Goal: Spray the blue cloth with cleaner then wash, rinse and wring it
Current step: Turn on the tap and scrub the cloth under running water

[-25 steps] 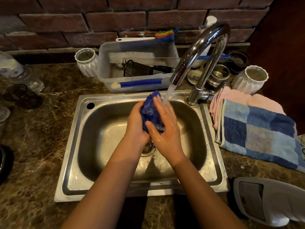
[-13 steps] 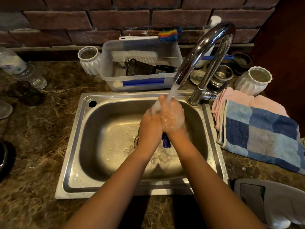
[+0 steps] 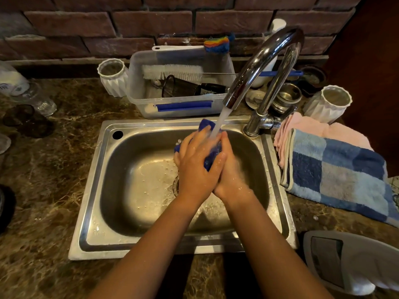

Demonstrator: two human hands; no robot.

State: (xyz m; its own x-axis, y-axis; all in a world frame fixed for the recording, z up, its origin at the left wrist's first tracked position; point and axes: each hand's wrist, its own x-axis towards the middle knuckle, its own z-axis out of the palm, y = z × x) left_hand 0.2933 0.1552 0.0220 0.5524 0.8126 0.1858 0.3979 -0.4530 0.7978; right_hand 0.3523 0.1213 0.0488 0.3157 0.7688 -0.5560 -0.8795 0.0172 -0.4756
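Over the middle of the steel sink (image 3: 90, 190), both hands are clasped together around the blue cloth (image 3: 212, 155) under the running water. The left hand (image 3: 195, 160) lies on top, its fingers curled over the cloth toward 12 o'clock; the right hand (image 3: 232, 169) presses in from 3 o'clock, its thumb wrapped against the fabric. The cloth is bunched between the palms, with one corner poking out past the left fingertips at 12 o'clock and another bit showing at 9 o'clock of the left hand. The stream from the tap (image 3: 265, 65) falls onto the cloth right between the two hands.

Half a second ago the hands were closed so tightly that only a small blue end hung out below them at 6 o'clock; now much more of the cloth shows, at the top and between the thumbs. A second ago the cloth stood out above the left hand instead.

At 12 o'clock of the sink stands a clear plastic tub (image 3: 138, 91) holding a white brush (image 3: 172, 72). At 3 o'clock a blue checked towel (image 3: 336, 171) lies on the counter (image 3: 43, 169).
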